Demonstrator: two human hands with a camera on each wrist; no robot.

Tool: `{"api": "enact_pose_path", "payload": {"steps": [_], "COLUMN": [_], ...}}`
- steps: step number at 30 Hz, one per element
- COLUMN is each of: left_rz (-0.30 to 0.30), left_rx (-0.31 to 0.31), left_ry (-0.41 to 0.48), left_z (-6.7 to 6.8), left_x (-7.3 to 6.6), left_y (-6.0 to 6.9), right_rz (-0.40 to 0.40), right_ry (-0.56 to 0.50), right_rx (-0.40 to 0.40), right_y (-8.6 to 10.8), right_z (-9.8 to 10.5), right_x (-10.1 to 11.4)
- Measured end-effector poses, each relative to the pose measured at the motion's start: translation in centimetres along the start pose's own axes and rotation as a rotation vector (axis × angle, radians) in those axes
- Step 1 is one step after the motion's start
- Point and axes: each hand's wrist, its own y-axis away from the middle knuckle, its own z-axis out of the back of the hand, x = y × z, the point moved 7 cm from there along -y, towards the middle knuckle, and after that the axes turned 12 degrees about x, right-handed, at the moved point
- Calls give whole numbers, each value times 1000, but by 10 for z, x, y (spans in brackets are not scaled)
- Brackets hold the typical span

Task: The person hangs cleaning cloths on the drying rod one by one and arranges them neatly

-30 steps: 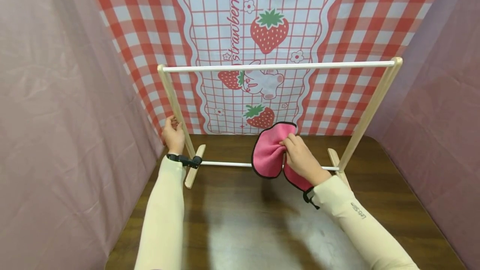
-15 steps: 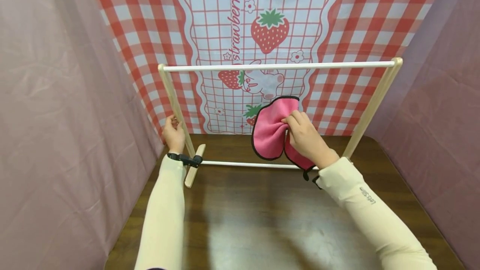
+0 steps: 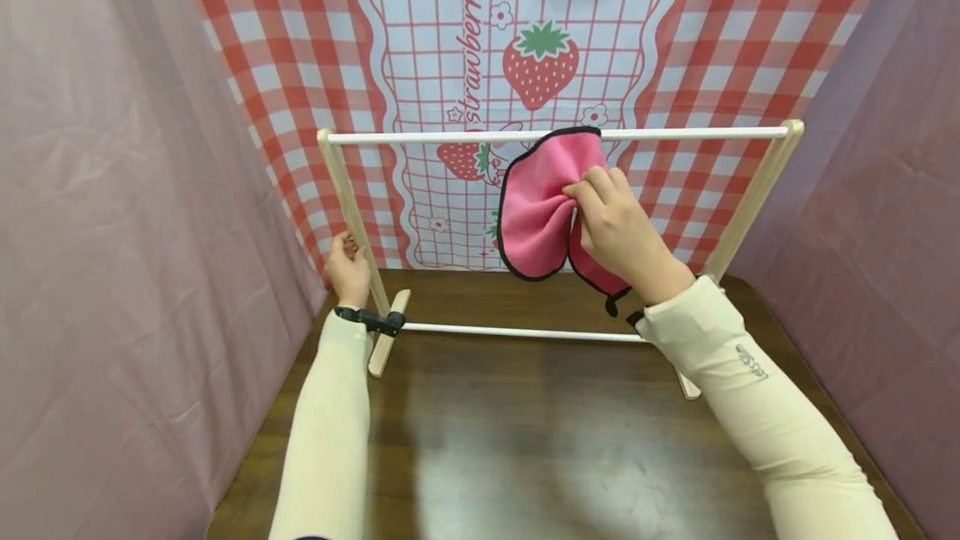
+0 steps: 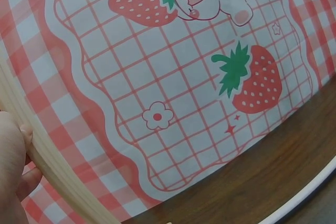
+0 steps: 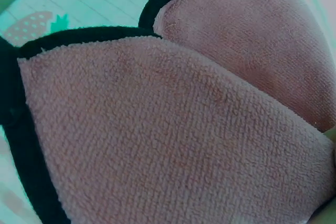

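My right hand (image 3: 618,219) pinches a pink cloth (image 3: 536,207) with black edging near its middle, so that it bunches there and its ends fall loose. Its top edge overlaps the rack's white upper bar (image 3: 420,137) in the head view; whether they touch, I cannot tell. The cloth's towelling surface (image 5: 157,119) fills most of the right wrist view. At the left, my left hand (image 3: 348,271) grips the wooden post (image 3: 347,198) of the rack, low down. In the left wrist view its fingers (image 4: 30,182) show at the edge of that post (image 4: 52,166).
The rack stands on a dark wooden table (image 3: 510,440), with a lower white bar (image 3: 517,332) between its wooden feet (image 3: 390,332). Behind it hangs a red checked strawberry cloth (image 3: 277,90). Pink curtains (image 3: 120,232) close off both sides.
My right hand has lifted the pink cloth from near the lower bar up to the height of the upper bar. The left hand has stayed at the post.
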Motion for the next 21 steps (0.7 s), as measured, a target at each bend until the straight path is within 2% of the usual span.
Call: {"api": "enact_pose_path", "payload": {"steps": [6, 13, 17, 21], "left_rz": [-1, -6, -14, -12], "left_rx": [-3, -18, -32, -39], "left_ry": [-11, -16, -22, -21], "left_z": [0, 0, 0, 1], "left_x": [-1, -3, -3, -3], "left_y": [0, 1, 0, 0], "right_rz": [43, 45, 22, 12], "right_ry": [79, 71, 74, 93], "right_rx": [-22, -134, -161, -155], "right_y": [-23, -49, -63, -74], "right_z": [21, 46, 51, 47], "right_x": [1, -10, -22, -35]}}
